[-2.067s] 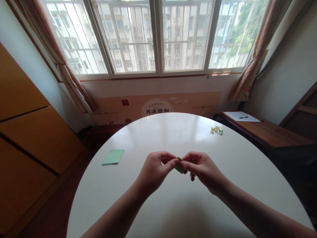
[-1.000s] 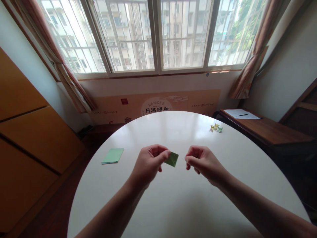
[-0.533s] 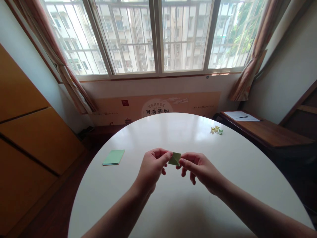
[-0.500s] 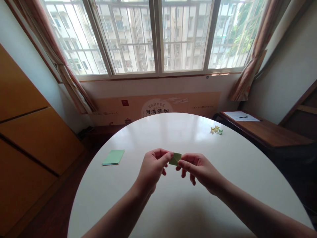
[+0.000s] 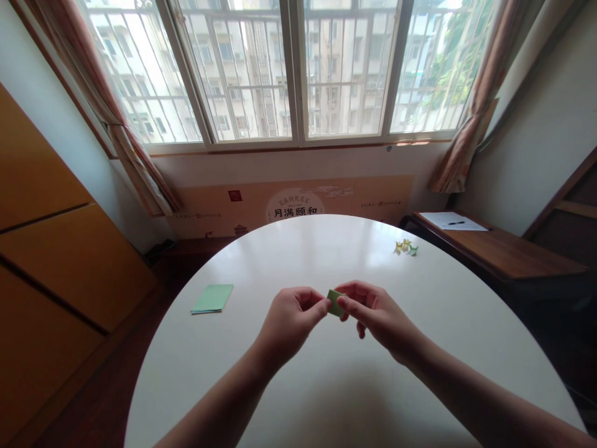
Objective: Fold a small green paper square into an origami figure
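A small folded piece of green paper (image 5: 334,301) is held in the air over the round white table (image 5: 326,386). My left hand (image 5: 291,320) pinches its left side between thumb and forefinger. My right hand (image 5: 375,314) pinches its right side the same way, so both hands meet at the paper. Most of the paper is hidden by the fingertips. The other fingers of each hand are curled in.
A stack of green paper sheets (image 5: 212,298) lies at the table's left edge. Several small folded paper figures (image 5: 405,247) sit at the far right. A wooden side table (image 5: 499,249) with a paper sheet and pen (image 5: 454,222) stands to the right; a wooden cabinet (image 5: 51,249) to the left.
A second ago only my left hand held the green paper and the hands were apart. My right hand has come in and pinched it, and the paper now looks folded smaller.
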Demonstrator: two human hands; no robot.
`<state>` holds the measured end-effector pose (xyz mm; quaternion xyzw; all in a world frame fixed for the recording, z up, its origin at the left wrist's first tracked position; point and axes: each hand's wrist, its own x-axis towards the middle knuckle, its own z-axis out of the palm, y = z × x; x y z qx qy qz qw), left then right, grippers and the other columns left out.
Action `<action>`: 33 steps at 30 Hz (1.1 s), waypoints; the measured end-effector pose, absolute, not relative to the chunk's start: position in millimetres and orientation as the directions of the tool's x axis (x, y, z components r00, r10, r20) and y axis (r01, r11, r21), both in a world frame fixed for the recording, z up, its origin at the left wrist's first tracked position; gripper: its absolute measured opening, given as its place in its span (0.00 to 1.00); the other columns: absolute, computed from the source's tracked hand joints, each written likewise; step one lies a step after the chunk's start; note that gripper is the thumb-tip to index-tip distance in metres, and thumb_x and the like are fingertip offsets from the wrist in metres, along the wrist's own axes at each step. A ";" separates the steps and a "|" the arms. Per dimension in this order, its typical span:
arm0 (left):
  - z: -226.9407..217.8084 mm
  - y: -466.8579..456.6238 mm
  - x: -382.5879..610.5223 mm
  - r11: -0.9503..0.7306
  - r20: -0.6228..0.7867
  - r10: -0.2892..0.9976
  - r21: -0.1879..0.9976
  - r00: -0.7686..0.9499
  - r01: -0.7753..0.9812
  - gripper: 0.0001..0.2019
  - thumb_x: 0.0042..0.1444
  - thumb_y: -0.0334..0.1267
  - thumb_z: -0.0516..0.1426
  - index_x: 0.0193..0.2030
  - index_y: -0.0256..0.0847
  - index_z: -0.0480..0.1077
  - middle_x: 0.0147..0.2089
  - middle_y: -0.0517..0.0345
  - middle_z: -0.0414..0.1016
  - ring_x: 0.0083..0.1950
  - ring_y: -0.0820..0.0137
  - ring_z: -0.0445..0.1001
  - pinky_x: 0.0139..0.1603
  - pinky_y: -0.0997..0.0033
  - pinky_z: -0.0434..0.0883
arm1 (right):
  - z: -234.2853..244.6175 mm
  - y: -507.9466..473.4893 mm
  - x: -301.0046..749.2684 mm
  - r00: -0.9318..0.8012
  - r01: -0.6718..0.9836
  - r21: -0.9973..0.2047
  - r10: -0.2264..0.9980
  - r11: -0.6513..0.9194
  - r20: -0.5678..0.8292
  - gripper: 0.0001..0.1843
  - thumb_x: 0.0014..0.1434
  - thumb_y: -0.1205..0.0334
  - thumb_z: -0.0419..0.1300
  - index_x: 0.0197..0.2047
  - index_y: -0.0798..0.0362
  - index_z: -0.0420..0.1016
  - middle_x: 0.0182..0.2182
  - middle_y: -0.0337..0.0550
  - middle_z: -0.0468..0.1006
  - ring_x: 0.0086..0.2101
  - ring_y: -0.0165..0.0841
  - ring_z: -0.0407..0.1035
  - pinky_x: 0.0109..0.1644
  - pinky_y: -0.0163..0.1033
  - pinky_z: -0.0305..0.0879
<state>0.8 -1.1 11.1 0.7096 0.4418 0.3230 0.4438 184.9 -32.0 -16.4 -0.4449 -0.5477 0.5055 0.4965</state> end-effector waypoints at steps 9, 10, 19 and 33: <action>19.7 -0.5 -2.2 -0.353 0.111 0.868 0.823 0.483 0.445 0.08 0.53 0.39 0.61 0.31 0.36 0.79 0.26 0.58 0.77 0.28 0.72 0.67 0.29 0.74 0.63 | -17.5 -29.0 190.3 -0.179 0.112 -0.980 0.974 0.164 0.143 0.09 0.60 0.58 0.63 0.35 0.56 0.78 0.29 0.43 0.78 0.28 0.32 0.68 0.24 0.32 0.64; 19.3 -0.4 -2.3 -0.368 0.122 0.863 0.816 0.490 0.445 0.08 0.53 0.39 0.61 0.31 0.37 0.79 0.27 0.58 0.77 0.28 0.71 0.68 0.30 0.73 0.64 | -17.2 -29.3 189.7 -0.180 0.120 -0.978 0.973 0.170 0.147 0.08 0.59 0.58 0.63 0.36 0.55 0.78 0.29 0.43 0.78 0.28 0.32 0.69 0.24 0.32 0.64; 10.0 -4.6 2.1 -0.471 0.238 0.829 0.786 0.507 0.400 0.04 0.53 0.34 0.60 0.30 0.37 0.75 0.27 0.61 0.72 0.28 0.73 0.68 0.29 0.76 0.65 | -14.9 -36.2 184.2 -0.177 0.162 -0.953 0.958 0.257 0.228 0.05 0.59 0.63 0.62 0.34 0.54 0.78 0.27 0.40 0.76 0.27 0.30 0.67 0.27 0.33 0.63; 16.8 -0.4 -3.9 -0.488 0.278 0.827 0.787 0.488 0.378 0.04 0.49 0.29 0.56 0.25 0.37 0.68 0.24 0.64 0.66 0.25 0.76 0.64 0.26 0.78 0.63 | -9.8 -34.0 191.6 -0.059 0.101 -0.960 0.965 0.260 0.255 0.06 0.60 0.62 0.60 0.34 0.54 0.75 0.26 0.38 0.73 0.23 0.28 0.64 0.23 0.32 0.62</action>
